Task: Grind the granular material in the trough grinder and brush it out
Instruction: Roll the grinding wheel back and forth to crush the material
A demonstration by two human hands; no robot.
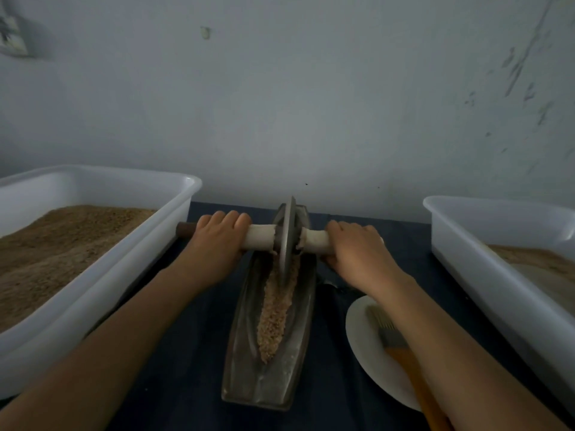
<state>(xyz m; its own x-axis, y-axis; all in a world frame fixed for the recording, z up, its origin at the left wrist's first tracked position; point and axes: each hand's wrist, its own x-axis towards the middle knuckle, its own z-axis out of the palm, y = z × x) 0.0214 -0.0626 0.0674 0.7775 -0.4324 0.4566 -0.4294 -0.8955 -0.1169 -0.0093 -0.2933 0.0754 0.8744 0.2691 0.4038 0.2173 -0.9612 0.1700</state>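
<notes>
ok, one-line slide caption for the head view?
Both hands grip the grinding wheel's axle, wheel at the trough's far end.

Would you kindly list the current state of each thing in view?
Trough grinder: holds coarse grain.
Grinding wheel: upright at far end.
Left hand: grips axle.
Right hand: grips axle.
Brush: idle on plate.
Left tub: well filled.
Right tub: partly filled.

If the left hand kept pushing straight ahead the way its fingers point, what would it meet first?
Probably the wall. The left hand grips the roller handle pointing away, and only bare dark cloth shows beyond it; depth is unclear.
</notes>
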